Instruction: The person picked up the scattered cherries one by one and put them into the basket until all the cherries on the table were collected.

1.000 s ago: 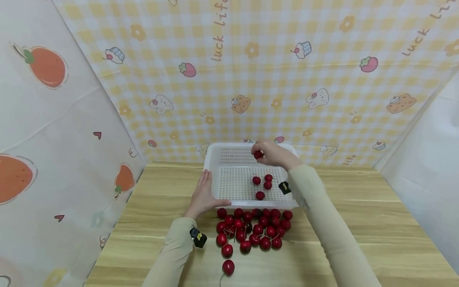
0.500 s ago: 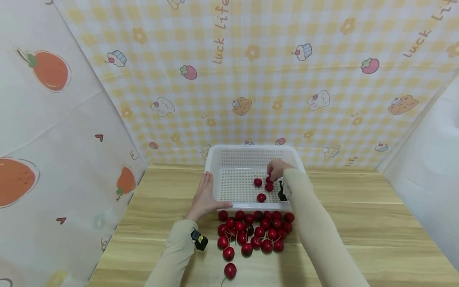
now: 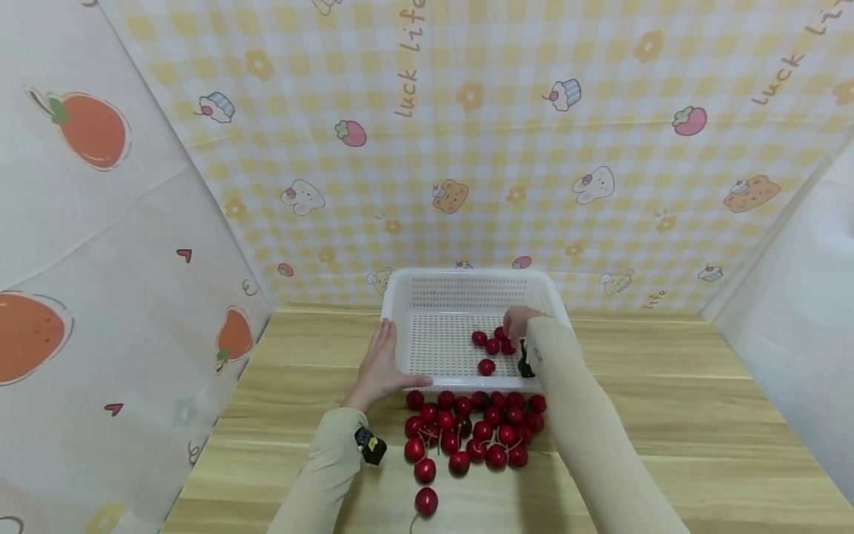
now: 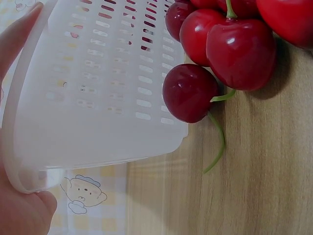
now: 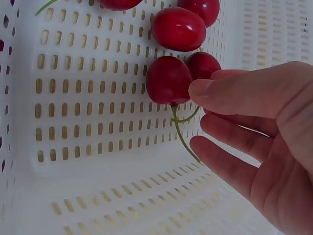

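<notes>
Over the right side of the white perforated plastic basket (image 3: 437,345), the right hand (image 3: 522,320) is loosely parted, pinching nothing, its thumb at a round dark-red cherry (image 5: 168,81), one of five inside. The left hand (image 3: 382,368) grips the near-left corner. Thin green stems (image 5: 181,134) could snag the right hand; pulling the basket nearer might scatter the glossy red cherries (image 3: 459,463) heaped on the wooden table (image 3: 667,415).
</notes>
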The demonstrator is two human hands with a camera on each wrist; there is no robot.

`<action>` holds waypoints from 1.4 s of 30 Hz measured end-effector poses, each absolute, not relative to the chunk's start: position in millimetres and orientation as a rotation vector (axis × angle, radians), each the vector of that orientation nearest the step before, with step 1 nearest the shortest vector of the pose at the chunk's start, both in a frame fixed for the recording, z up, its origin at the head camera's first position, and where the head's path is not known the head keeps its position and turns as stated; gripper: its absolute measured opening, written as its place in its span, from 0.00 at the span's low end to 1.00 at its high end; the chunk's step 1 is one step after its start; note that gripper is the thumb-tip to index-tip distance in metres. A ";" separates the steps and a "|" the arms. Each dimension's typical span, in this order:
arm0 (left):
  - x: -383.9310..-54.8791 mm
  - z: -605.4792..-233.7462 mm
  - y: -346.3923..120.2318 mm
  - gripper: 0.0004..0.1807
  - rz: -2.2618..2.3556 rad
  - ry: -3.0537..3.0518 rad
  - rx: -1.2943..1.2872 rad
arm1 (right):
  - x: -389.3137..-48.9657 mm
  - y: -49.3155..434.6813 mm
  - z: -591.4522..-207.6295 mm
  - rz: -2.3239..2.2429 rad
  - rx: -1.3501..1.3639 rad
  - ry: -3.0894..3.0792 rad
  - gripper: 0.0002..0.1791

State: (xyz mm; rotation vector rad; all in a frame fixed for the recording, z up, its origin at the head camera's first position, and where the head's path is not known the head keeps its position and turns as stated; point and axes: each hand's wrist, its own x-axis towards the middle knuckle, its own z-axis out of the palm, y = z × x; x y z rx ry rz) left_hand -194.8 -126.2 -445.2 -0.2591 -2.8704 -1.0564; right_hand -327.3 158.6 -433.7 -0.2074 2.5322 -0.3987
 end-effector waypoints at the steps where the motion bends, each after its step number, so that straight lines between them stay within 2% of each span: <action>1: -194.6 -444.8 -126.1 0.72 -1.060 -2.868 -0.259 | -326.0 158.5 -432.6 -0.397 -0.208 2.533 0.11; 8: -195.1 -446.3 -126.6 0.72 -1.037 -2.872 -0.267 | -318.1 154.6 -415.3 -0.438 -0.321 2.557 0.14; 14: -194.5 -447.7 -126.8 0.72 -1.047 -2.871 -0.256 | -308.4 139.3 -380.7 -0.538 -0.711 2.645 0.21; 17: -194.4 -448.1 -126.3 0.72 -1.057 -2.869 -0.254 | -279.1 128.4 -360.1 -0.612 -0.922 2.717 0.21; 22: -194.9 -448.9 -125.5 0.72 -1.061 -2.862 -0.267 | -199.4 113.2 -344.8 -0.728 -1.287 2.805 0.19; 27: -194.5 -448.3 -127.2 0.72 -1.026 -2.874 -0.268 | -133.0 98.0 -358.6 -0.787 -1.527 2.777 0.19; 32: -193.9 -448.0 -128.0 0.73 -1.041 -2.876 -0.252 | -89.7 81.3 -389.7 -0.761 -1.626 2.700 0.18; 36: -193.1 -447.6 -128.0 0.73 -1.050 -2.864 -0.252 | -71.6 69.9 -415.3 -0.658 -1.637 2.585 0.18; 42: -193.4 -447.4 -126.9 0.72 -1.079 -2.839 -0.271 | -63.3 58.7 -452.2 -0.522 -1.583 2.438 0.18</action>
